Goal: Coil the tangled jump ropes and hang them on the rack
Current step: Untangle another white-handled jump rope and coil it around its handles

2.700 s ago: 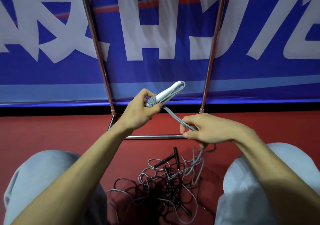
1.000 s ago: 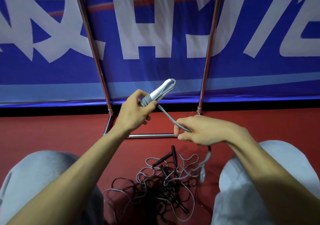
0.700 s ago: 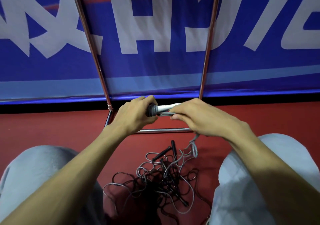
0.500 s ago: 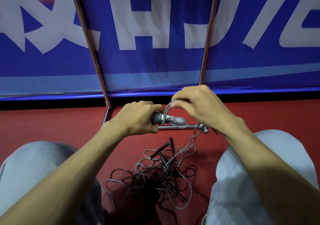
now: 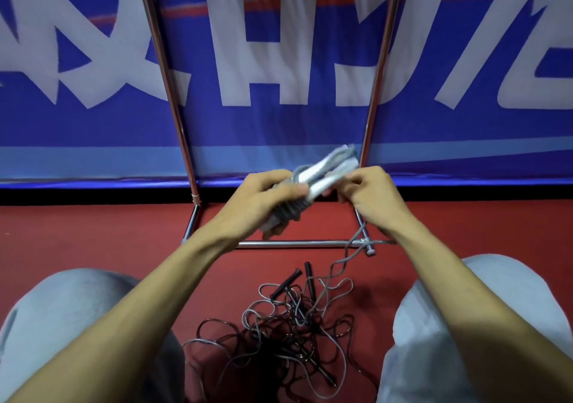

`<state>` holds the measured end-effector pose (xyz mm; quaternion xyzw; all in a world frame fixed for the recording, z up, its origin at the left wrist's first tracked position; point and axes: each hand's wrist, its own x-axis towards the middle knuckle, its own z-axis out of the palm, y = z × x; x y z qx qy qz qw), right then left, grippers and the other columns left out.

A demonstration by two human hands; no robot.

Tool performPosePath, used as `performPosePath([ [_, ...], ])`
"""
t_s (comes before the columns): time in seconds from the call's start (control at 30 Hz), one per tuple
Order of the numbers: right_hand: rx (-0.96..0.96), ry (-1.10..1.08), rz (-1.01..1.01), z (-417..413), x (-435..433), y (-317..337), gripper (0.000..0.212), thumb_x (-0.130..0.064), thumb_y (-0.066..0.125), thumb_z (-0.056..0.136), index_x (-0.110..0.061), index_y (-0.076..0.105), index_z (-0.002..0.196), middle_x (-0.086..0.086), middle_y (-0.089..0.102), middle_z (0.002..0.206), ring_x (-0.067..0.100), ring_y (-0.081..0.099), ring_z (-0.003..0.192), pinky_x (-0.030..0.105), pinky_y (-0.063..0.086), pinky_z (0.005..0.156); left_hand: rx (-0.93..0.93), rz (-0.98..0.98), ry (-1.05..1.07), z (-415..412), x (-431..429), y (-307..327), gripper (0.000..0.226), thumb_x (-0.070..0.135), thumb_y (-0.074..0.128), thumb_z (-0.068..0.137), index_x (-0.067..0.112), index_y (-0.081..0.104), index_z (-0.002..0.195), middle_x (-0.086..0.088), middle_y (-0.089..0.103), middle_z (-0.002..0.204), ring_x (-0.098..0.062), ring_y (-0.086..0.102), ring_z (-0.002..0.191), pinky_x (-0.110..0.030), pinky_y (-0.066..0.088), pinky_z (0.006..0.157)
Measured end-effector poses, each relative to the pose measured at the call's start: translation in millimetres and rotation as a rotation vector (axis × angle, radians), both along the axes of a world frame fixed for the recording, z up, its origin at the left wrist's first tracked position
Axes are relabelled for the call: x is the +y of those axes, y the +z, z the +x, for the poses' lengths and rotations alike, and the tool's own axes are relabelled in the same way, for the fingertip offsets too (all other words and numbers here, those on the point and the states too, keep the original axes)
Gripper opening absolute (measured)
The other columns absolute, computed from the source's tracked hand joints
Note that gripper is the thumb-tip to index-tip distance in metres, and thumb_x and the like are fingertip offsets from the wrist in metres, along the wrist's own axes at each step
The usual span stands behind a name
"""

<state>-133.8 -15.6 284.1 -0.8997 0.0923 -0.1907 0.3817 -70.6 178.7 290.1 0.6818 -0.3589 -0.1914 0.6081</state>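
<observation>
My left hand grips a grey jump rope bundle: white handles with grey cord wound round them, pointing up and to the right. My right hand pinches the cord at the handles' right side. A loose grey strand runs from under my right hand down to the tangled pile of grey and black ropes on the red floor between my knees. Two black handles stick out of the pile's top. The metal rack stands just beyond my hands, its uprights rising out of view.
The rack's low crossbar lies on the red floor under my hands. A blue banner with big white letters hangs behind the rack. My grey-clad knees flank the pile on both sides.
The handles swung from level back to pointing up and right, with more cord wound round them. My right hand came down from above the bundle to its right side.
</observation>
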Motion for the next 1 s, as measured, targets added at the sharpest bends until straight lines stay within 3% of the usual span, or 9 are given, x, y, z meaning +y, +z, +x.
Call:
performPosePath([
  [0.1, 0.02, 0.126, 0.187, 1.2, 8.8, -0.7, 0.031, -0.031, 0.053, 0.096, -0.024, 0.071, 0.071, -0.008, 0.052, 0.055, 0.003, 0.041, 0.048, 0.021, 0.033, 0.053, 0.262, -0.238, 0.103, 5.7, -2.9, 3.6, 0.019, 0.029, 0.058, 0.089, 0.015, 0.061, 0.103, -0.021, 0.058, 0.066, -0.022, 0.045, 0.038, -0.018, 0.03, 0.038],
  [0.2, 0.109, 0.279, 0.29, -5.2, 18.0, 1.8, 0.024, -0.024, 0.049, 0.099, -0.012, 0.067, 0.087, -0.002, 0.046, 0.06, 0.004, 0.036, 0.045, 0.017, 0.031, 0.045, 0.336, -0.224, 0.133, 10.4, -1.0, 4.3, 0.034, 0.031, 0.056, 0.091, 0.035, 0.059, 0.125, -0.021, 0.061, 0.079, -0.025, 0.05, 0.052, -0.021, 0.029, 0.043],
  [0.3, 0.216, 0.394, 0.353, -11.5, 20.0, 5.4, 0.019, -0.02, 0.049, 0.099, -0.008, 0.062, 0.094, -0.003, 0.037, 0.055, 0.006, 0.03, 0.041, 0.019, 0.032, 0.039, 0.294, -0.174, 0.169, 12.8, 0.6, 1.0, 0.027, 0.027, 0.058, 0.09, 0.023, 0.066, 0.116, -0.019, 0.063, 0.075, -0.024, 0.05, 0.046, -0.02, 0.031, 0.04],
  [0.4, 0.312, 0.455, 0.33, -14.6, 18.8, 5.8, 0.011, -0.012, 0.051, 0.097, -0.008, 0.061, 0.096, -0.002, 0.038, 0.055, 0.015, 0.044, 0.051, 0.046, 0.051, 0.06, 0.292, -0.158, 0.24, 13.1, -1.3, -0.2, 0.014, 0.025, 0.064, 0.088, 0.013, 0.065, 0.096, -0.014, 0.064, 0.071, -0.025, 0.052, 0.047, -0.021, 0.032, 0.04],
  [0.47, 0.433, 0.503, 0.362, -17.3, 20.2, 6.2, 0.008, -0.01, 0.051, 0.097, -0.011, 0.057, 0.101, -0.003, 0.044, 0.055, 0.022, 0.054, 0.055, 0.047, 0.053, 0.066, 0.278, -0.131, 0.298, 15.0, -2.0, -1.9, 0.016, 0.025, 0.067, 0.087, 0.011, 0.06, 0.089, -0.011, 0.064, 0.068, -0.025, 0.052, 0.046, -0.022, 0.032, 0.041],
  [0.63, 0.655, 0.422, 0.084, -19.1, 19.1, 7.9, 0.011, -0.012, 0.048, 0.098, -0.01, 0.055, 0.107, -0.001, 0.045, 0.063, 0.011, 0.054, 0.044, 0.023, 0.05, 0.049, -0.244, 0.225, 0.439, 23.1, -0.4, -19.9, 0.029, 0.037, 0.078, 0.077, 0.018, 0.058, 0.089, -0.006, 0.066, 0.066, -0.025, 0.059, 0.054, -0.032, 0.043, 0.05],
  [0.73, 0.674, 0.41, -0.212, -20.5, 14.9, 7.9, 0.017, -0.02, 0.05, 0.097, -0.01, 0.059, 0.108, -0.001, 0.054, 0.067, 0.01, 0.056, 0.055, 0.025, 0.054, 0.061, -0.555, 0.444, 0.478, 27.0, 1.1, -29.3, 0.037, 0.044, 0.08, 0.072, 0.024, 0.054, 0.089, 0.005, 0.06, 0.064, -0.023, 0.054, 0.063, -0.033, 0.04, 0.058],
  [0.87, 0.582, 0.523, -0.323, -25.4, 19.3, 6.5, 0.015, -0.014, 0.05, 0.096, -0.024, 0.057, 0.106, 0.0, 0.061, 0.08, 0.004, 0.056, 0.062, 0.018, 0.046, 0.064, -0.709, 0.626, 0.461, 31.9, 0.4, -32.6, 0.039, 0.044, 0.078, 0.073, 0.026, 0.051, 0.094, 0.004, 0.066, 0.083, -0.028, 0.059, 0.079, -0.033, 0.037, 0.058],
  [1.0, 0.466, 0.555, -0.395, -22.3, 17.1, 2.2, 0.032, 0.003, 0.045, 0.091, -0.026, 0.058, 0.09, 0.006, 0.055, 0.07, 0.011, 0.048, 0.06, 0.012, 0.04, 0.06, -0.848, 0.847, 0.311, 24.1, -5.8, -39.2, 0.036, 0.038, 0.069, 0.074, 0.031, 0.054, 0.106, 0.006, 0.065, 0.105, -0.027, 0.061, 0.094, -0.032, 0.039, 0.065],
])
